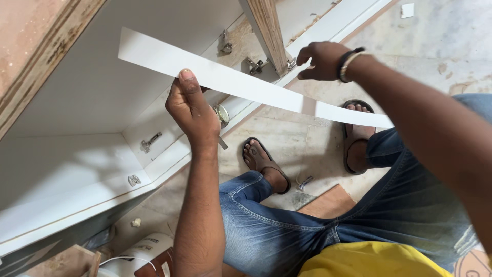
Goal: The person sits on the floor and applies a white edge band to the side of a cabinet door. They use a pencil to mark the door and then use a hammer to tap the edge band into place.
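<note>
My left hand (190,107) grips a long white laminate strip (246,82) near its middle, thumb on top. The strip runs from upper left down to the right, over my knee. My right hand (322,59) is closed at the lower end of an upright plywood panel edge (268,31), beside a metal hinge (254,65), and does not hold the strip. A round metal object (222,114) shows just behind my left hand. Below the strip is a white cabinet interior (87,92).
More metal hinges (150,140) sit along the cabinet's white frame. My sandalled feet (266,164) stand on a marble floor (307,138). A wooden offcut (328,202) lies by my leg. A bucket with a wire (128,261) sits at the bottom left.
</note>
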Demonstrator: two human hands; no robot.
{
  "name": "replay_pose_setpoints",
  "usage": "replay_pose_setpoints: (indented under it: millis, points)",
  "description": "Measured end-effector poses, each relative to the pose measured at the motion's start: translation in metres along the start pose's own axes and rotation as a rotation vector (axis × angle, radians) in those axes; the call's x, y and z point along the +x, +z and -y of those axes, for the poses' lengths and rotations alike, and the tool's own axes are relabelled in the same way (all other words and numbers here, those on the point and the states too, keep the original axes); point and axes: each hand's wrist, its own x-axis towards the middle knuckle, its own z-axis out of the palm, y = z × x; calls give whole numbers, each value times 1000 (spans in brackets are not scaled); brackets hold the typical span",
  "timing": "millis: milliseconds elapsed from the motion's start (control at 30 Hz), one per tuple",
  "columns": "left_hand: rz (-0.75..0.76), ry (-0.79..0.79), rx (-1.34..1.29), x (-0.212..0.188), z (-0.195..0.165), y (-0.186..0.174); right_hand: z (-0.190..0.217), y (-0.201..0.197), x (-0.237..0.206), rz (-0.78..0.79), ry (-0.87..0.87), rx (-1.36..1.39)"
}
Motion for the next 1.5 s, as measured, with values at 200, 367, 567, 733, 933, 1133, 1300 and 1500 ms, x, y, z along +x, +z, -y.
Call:
replay_pose_setpoints:
  millis: [200,367,567,733,933,1133,1300,1500]
  points:
    - [36,33,100,-6,-8,-7,5,62,37,-397,65,458]
    - [29,41,150,-7,-8,-13,18,96,57,-332,87,844]
    - [111,38,181,-2,3,-7,12,96,50,-402,48,781]
    - [119,16,197,-1,6,6,8,79,32,-325,120,555]
    - [114,31,107,4,2,29,-10,78,26,-112,50,473]
    - [209,134,140,1,-12,45,-5,111,13,201,-32,995]
    - [227,204,234,2,-33,46,-19,63,9,40,125,1140]
    - [177,398,304,33,-30,68,30,57,-2,-276,-378,1148]
